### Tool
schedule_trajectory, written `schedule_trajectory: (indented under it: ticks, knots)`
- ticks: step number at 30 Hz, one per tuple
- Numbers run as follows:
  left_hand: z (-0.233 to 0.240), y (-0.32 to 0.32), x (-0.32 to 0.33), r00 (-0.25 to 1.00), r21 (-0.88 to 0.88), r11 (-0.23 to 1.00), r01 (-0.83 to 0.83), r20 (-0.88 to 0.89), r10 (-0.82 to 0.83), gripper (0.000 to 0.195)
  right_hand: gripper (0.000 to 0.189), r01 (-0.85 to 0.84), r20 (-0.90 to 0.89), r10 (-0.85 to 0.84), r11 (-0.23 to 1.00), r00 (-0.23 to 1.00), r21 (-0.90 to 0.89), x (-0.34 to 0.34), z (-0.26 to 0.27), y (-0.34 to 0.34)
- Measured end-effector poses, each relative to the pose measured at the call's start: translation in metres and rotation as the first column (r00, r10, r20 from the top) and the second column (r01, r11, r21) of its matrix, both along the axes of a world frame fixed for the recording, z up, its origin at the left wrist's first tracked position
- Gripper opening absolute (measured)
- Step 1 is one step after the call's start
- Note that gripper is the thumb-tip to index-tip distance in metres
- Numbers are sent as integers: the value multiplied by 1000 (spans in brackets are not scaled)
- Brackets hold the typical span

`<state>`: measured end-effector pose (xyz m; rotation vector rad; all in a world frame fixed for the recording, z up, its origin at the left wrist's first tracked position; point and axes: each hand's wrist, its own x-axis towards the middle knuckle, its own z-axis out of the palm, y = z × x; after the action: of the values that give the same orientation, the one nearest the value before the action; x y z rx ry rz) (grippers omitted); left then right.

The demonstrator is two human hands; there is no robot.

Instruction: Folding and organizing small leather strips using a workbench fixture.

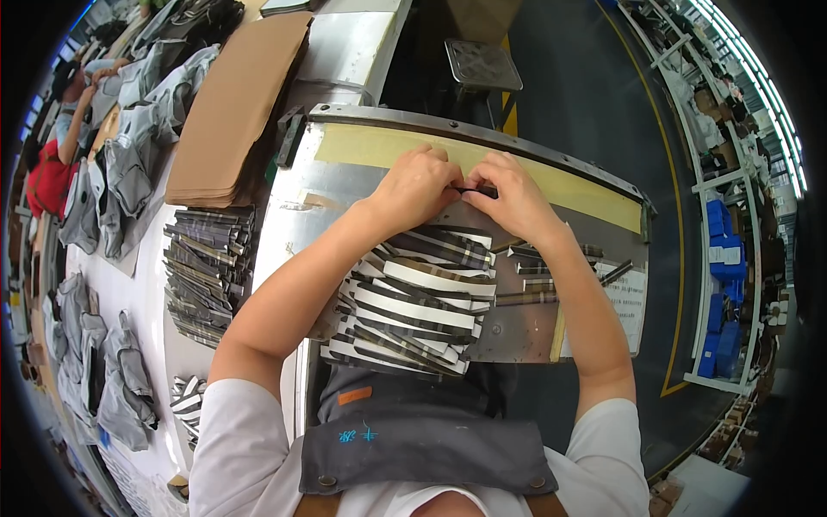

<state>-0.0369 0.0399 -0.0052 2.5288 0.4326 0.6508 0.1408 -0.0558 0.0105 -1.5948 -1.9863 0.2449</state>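
A small dark strip (489,192) is pinched between the fingertips of both my hands, above the metal work plate (517,333). My left hand (420,184) grips its left end, and my right hand (507,194) has the other; the fingers cover most of it. Just below my hands lies a loose heap of long strips (413,297), some with white faces up, others dark with plaid bands. Several short strips (536,284) are spread under my right forearm. Yellow tape (581,200) runs along the plate's far side.
A metal rail (452,124) edges the plate. To the left are stacked brown cardboard sheets (239,103), another strip pile (210,271) and grey fabric pieces (123,375). A person in red (46,178) works far left. A stool (483,64) stands beyond; shelving (717,181) lines the right.
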Motion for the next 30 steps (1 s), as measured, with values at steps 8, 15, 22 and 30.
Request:
schedule_trajectory:
  ticks: [8, 15, 22, 30]
  knots:
    - [41, 5, -16, 994, -542, 838, -57, -110, -3, 20, 18, 112, -292, -243, 909, 925, -401, 12, 46, -34]
    - [35, -18, -12, 960, -280, 922, 267, -7, -280, 23, 16, 331, -91, -406, 839, 909, -433, 58, 42, -97]
    - [28, -45, -7, 904, 85, 911, 403, -191, -382, 29, 13, 45, -296, -118, 969, 948, -242, -16, 34, -100]
    - [30, -48, -3, 903, 106, 907, 407, -196, -383, 24, 11, 193, -244, -251, 952, 937, -238, -32, 14, -101]
